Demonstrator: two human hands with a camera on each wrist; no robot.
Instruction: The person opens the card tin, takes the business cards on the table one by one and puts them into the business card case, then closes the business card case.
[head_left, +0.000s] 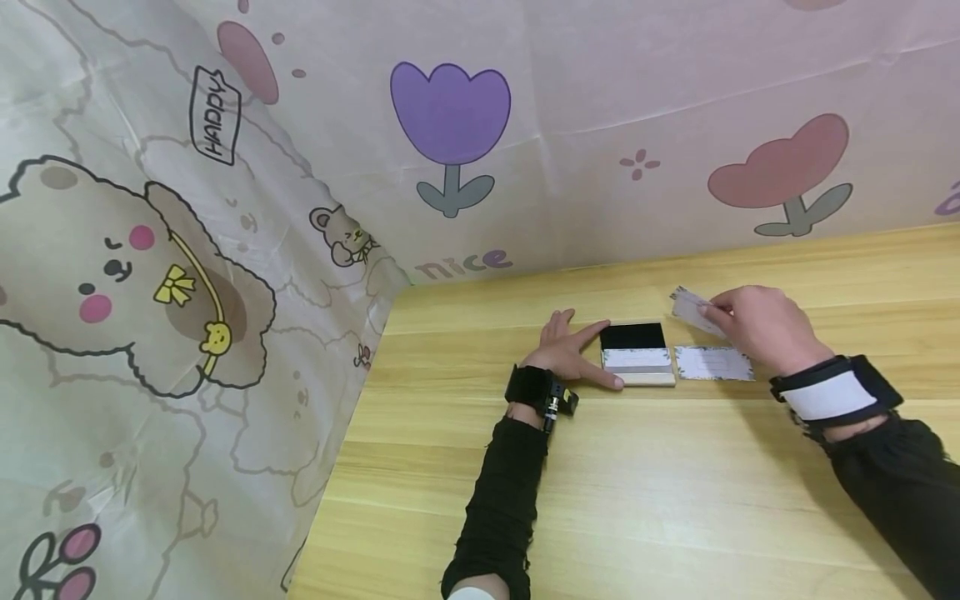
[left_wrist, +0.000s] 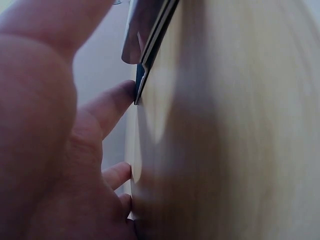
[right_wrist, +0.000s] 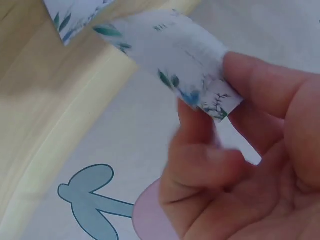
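Note:
In the head view, a small open card case (head_left: 637, 379) lies on the table, black in its upper part and with a floral-edged card (head_left: 630, 357) across its lower part. My left hand (head_left: 558, 354) rests at its left side with fingers spread, thumb and index finger touching the corners. The right hand (head_left: 772, 329) pinches a white card (head_left: 692, 310) by one end, above the table. Seen from the right wrist, this card (right_wrist: 155, 55) is bent and has green and blue leaf prints. Another floral-edged card (head_left: 712, 364) lies flat just right of the case.
The wooden table (head_left: 637, 492) meets a cloth backdrop (head_left: 585, 150) with printed flowers behind the case. On the left hangs more cloth (head_left: 112, 450) with bear drawings, along the table's left edge.

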